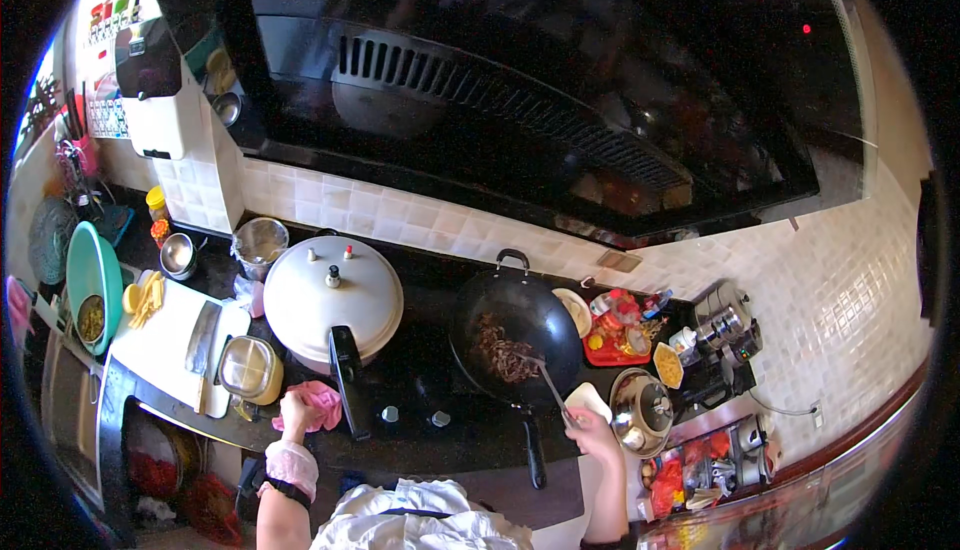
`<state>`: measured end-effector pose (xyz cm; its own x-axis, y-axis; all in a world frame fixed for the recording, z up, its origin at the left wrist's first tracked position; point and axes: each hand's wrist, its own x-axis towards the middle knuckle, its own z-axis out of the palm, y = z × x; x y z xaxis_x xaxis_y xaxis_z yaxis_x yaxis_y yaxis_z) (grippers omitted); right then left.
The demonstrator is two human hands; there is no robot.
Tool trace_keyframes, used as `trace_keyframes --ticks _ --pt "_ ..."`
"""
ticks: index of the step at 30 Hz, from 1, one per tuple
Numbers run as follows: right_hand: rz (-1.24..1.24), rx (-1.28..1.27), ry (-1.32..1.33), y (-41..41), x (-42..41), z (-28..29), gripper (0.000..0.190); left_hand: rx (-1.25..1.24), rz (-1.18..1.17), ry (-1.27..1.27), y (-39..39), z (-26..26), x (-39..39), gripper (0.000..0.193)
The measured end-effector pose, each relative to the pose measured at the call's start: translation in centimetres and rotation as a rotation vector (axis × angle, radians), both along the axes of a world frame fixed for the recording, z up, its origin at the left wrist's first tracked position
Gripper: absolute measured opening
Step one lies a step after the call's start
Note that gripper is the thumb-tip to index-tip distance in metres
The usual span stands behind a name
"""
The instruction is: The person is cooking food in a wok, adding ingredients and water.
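Note:
My right hand (592, 434) grips the handle of a metal spatula (553, 386), whose head rests among shredded dark meat (504, 351) in a black wok (551, 325). The wok sits on the stove with its long handle (534, 451) towards me. On the counter edge at left, my left hand (296, 409) is closed on a pink cloth (322, 404). Just beyond that hand stand a lidded container (251, 370) and a large pressure cooker (334, 298), its black handle pointing my way.
A cleaver (201, 340) and cut yellowish sticks (150, 298) lie on a white cutting board (161, 347). A green basin (94, 287) leans at far left. Right of the wok are a red tray (619, 351), a steel lid (641, 411) and a bowl (667, 366). A range hood (525, 190) hangs overhead.

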<state>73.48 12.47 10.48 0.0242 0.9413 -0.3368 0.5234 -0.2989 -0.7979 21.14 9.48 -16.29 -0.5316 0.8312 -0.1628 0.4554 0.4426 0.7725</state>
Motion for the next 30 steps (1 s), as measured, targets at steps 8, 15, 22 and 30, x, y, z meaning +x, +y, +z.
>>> trace_keyframes --ticks 8,15,22,30 --pt "0.11 0.064 -0.324 -0.2 0.1 -2.0 0.036 0.214 -0.028 0.148 0.2 -1.4 -0.9 0.033" --pt "-0.118 0.209 -0.36 6.0 -3.7 -2.2 0.034 0.202 0.033 -0.036 0.4 0.7 0.6 0.031" --pt "0.044 0.192 -0.437 8.5 -2.7 -5.8 0.034 0.172 -0.015 -0.079 0.1 -0.1 0.5 0.03" --pt "0.095 -0.048 -0.59 0.0 -0.6 3.8 0.033 0.131 0.033 -0.355 1.1 -5.8 -2.4 0.02"
